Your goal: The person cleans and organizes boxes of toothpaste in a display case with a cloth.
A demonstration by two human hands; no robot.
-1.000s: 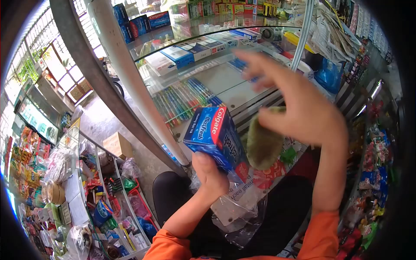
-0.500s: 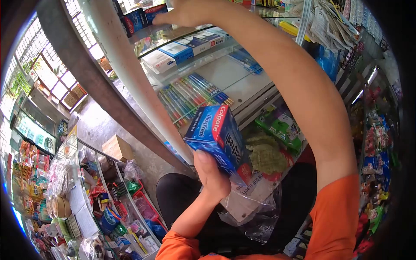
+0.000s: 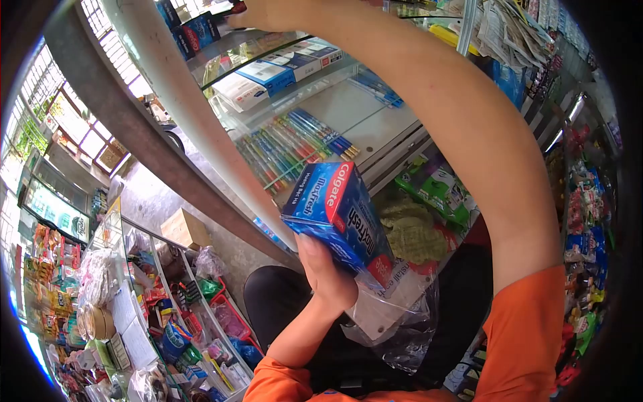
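My left hand (image 3: 328, 278) is wrapped round the lower side of a blue and red Colgate MaxFresh toothpaste carton (image 3: 335, 214), which is tilted above my lap. At the upper left, my right hand (image 3: 268, 15) reaches to the top glass shelf (image 3: 248, 57). Its fingers are partly cut off by the frame edge, with a small red and dark bit of a toothpaste box (image 3: 238, 7) showing between them. Beside those fingers stand Colgate toothpaste boxes (image 3: 196, 35) in a row on the glass.
Below lie rows of pens (image 3: 295, 151) and white-blue boxes (image 3: 268, 80) inside the glass case. A pale post (image 3: 181, 100) and a dark curved bar (image 3: 127, 127) stand at left. Clear plastic (image 3: 408, 335) and a printed cardboard piece (image 3: 388, 308) rest on my lap.
My right hand has shifted left and up, toward the frame's top edge, and less of the box at its fingers shows. The carton in my left hand stays nearly in place.
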